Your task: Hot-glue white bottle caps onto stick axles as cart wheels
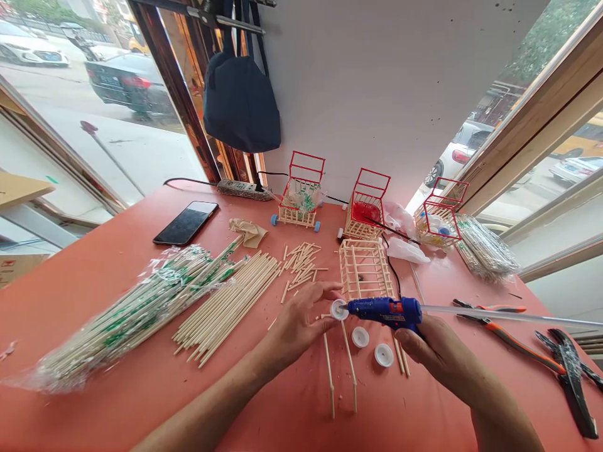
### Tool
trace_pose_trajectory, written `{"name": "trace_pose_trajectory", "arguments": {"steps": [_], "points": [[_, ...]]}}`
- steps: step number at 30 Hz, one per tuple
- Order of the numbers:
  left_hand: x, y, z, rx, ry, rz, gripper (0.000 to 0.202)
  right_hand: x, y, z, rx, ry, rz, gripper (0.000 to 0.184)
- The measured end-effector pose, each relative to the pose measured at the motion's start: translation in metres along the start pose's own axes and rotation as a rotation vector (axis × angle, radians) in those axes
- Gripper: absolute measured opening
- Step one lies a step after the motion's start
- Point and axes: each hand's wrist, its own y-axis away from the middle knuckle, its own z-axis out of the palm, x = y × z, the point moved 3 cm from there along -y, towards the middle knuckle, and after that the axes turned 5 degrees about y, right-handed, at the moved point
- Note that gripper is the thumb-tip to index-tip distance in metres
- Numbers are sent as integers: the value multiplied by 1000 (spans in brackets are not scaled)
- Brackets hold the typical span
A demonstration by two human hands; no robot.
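Pinched in the fingers of my left hand (311,314) is a white bottle cap (338,309), its hollow side turned toward me. My right hand (436,351) grips a blue glue gun (386,311), whose nozzle reaches the inside of the cap; whether it touches cannot be made out. From the gun's back a long clear glue stick (509,315) sticks out to the right. Two more white caps, a nearer one (384,356) and a farther one (360,337), lie on the table below the gun. Just behind stands a small stick-built frame (366,269). Thin jointed sticks (330,370) extend toward me beneath the held cap.
Bundled chopsticks (127,320), loose sticks (228,304) and short cut pieces (301,260) lie left. A phone (186,223) and power strip (242,188) are behind. Three red-trimmed mini carts, including one with blue wheels (299,210), line the back. Pliers (506,333) and cutters (568,376) lie right.
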Motion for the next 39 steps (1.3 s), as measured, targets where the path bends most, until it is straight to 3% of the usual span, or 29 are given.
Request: {"name": "trace_pose_trajectory", "arguments": {"steps": [9, 19, 23, 39], "points": [[-3, -1, 1, -7, 5, 16, 43, -3, 3, 3, -99, -168, 27, 41], [0, -1, -1, 27, -1, 32, 44, 2, 4, 3, -49, -68, 65, 45], [0, -1, -1, 36, -5, 32, 45, -1, 5, 5, -102, -130, 73, 44], [3, -1, -1, 57, -29, 52, 43, -4, 5, 4, 9, -45, 44, 54]]}}
